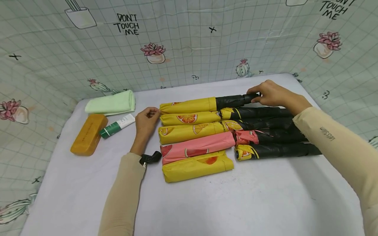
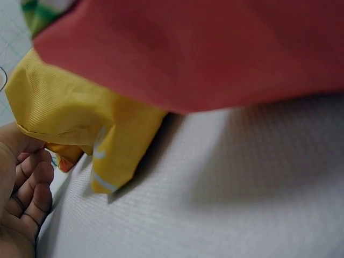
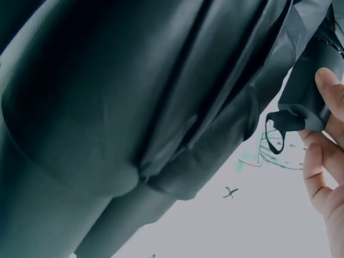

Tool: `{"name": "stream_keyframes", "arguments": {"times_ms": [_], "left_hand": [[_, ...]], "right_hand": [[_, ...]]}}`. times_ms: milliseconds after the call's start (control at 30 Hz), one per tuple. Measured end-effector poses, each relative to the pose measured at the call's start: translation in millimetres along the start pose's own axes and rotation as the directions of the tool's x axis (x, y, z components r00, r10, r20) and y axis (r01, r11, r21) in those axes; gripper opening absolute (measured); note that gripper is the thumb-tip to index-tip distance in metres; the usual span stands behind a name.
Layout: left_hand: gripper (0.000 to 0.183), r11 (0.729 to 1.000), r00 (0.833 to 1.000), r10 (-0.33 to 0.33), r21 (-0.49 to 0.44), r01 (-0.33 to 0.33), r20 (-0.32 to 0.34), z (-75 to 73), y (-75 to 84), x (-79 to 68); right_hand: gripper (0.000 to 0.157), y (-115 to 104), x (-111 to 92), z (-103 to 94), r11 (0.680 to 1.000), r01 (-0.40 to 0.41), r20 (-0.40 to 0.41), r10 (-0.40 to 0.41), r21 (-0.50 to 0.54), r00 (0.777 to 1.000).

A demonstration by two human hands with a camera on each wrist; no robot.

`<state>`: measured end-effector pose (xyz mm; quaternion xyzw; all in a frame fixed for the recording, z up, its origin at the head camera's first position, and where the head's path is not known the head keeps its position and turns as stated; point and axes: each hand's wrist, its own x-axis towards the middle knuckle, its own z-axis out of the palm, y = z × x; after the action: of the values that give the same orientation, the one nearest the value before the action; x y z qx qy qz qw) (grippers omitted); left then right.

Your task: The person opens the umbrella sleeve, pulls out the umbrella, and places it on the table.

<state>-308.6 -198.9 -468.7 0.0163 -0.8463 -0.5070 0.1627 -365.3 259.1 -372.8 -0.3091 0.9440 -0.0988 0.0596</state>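
Observation:
A rolled folding umbrella lies farthest back, its yellow fruit-print cover (image 1: pixel 192 105) on the left and its black end (image 1: pixel 231 101) on the right. My left hand (image 1: pixel 145 123) pinches the left tip of that cover; in the left wrist view the thumb lies against yellow cloth (image 2: pixel 59 107). At the other end, my right hand (image 1: pixel 273 93) holds the black handle (image 3: pixel 303 88) between thumb and fingers, with a small strap loop (image 3: pixel 276 144) hanging from it. Nearer me lie several more yellow rolls (image 1: pixel 189 118) and a pink watermelon-print roll (image 1: pixel 200 147), beside black rolled umbrellas (image 1: pixel 274 149).
To the left of my left hand are a green and white tube (image 1: pixel 117 126), an orange-brown block (image 1: pixel 89 134) and a folded pale green cloth (image 1: pixel 110 103). A printed grid curtain (image 1: pixel 183 32) rises behind the white table (image 1: pixel 206 209).

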Motion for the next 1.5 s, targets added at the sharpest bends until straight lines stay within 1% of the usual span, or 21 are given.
{"name": "stream_keyframes", "arguments": {"times_ms": [233,500,667,900,1000,1167,1400,1500], "left_hand": [[0.020,1.000,1.000,0.007,0.007,-0.007,-0.001,-0.3,-1.1,0.7],[0.019,1.000,1.000,0.001,0.014,-0.001,0.004,-0.9,-1.4,0.8],[0.020,1.000,1.000,0.004,0.016,-0.004,0.010,-1.3,0.1,1.4],[0.019,1.000,1.000,-0.006,0.019,0.006,-0.005,-3.2,-0.2,1.2],[0.019,1.000,1.000,-0.013,0.012,0.013,0.002,-2.3,0.5,0.6],[0.020,1.000,1.000,-0.012,0.009,0.011,0.008,1.0,-2.1,-0.1],[0.021,1.000,1.000,0.007,0.008,-0.007,0.009,0.5,-3.4,1.6],[0.021,1.000,1.000,0.012,-0.001,-0.012,0.009,-0.2,-4.1,2.2]], "right_hand": [[0.038,1,-2,-3.1,1.000,-0.020,-0.004,0.020,-0.017,1.000],[0.036,4,-3,-3.3,0.998,-0.043,-0.001,0.043,-0.049,0.999],[0.035,4,-7,-6.1,0.997,-0.054,-0.013,0.053,-0.056,0.998],[0.030,-2,-3,-11.1,0.999,0.001,-0.055,-0.003,-0.033,0.998],[0.029,-2,-5,-13.2,1.000,0.003,-0.057,-0.004,-0.027,0.998],[0.029,6,-9,-13.4,0.999,-0.014,-0.055,0.011,-0.039,0.998],[0.030,22,-19,-16.7,0.994,-0.074,-0.054,0.070,-0.075,0.996],[0.031,30,-24,-17.1,0.994,-0.070,-0.069,0.065,-0.083,0.996]]}}
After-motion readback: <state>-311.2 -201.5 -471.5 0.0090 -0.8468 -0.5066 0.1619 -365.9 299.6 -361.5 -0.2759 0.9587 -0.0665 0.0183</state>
